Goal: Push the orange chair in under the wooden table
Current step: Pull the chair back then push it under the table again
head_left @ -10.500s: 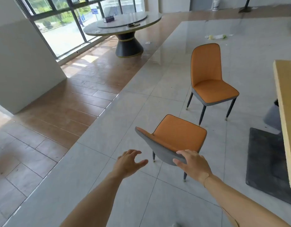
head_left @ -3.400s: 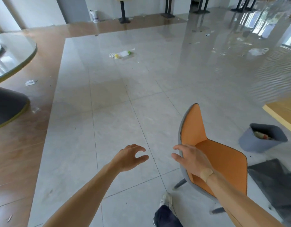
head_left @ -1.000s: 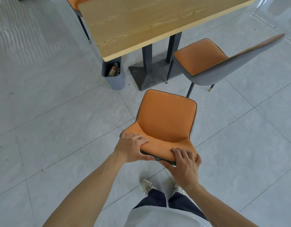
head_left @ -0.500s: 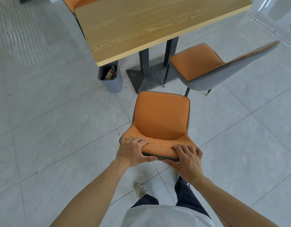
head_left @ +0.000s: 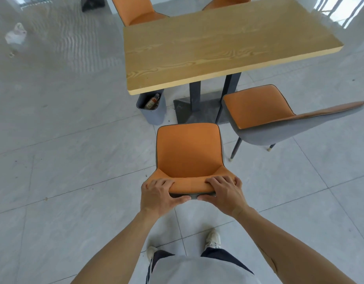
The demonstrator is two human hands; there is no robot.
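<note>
Both my hands grip the top edge of the orange chair (head_left: 188,154) backrest: my left hand (head_left: 157,194) curls over the left end, fingers on the orange front, thumb on the grey back; my right hand (head_left: 225,193) does the same at the right end, fingers wrapped over the rim, thumb underneath pointing toward the left one. The chair stands on the grey tiled floor (head_left: 64,160) right in front of me, seat facing the wooden table, seat front edge near the table base but not yet under the tabletop (head_left: 218,44). The seat's front edge sits just short of the dark flat base plate (head_left: 197,111) and its two dark posts (head_left: 194,95). A grey bin (head_left: 153,111) with a bottle inside stands under the tabletop's near left corner, just left of the base. A second orange chair (head_left: 265,117) with a grey shell stands to the right, seat turned toward the table, close beside mine but apart. Two more orange chairbacks (head_left: 136,11) show at the far side. My white shoes (head_left: 213,238) and dark trousers show below. A crumpled white bag (head_left: 15,34) lies on the floor far left.
</note>
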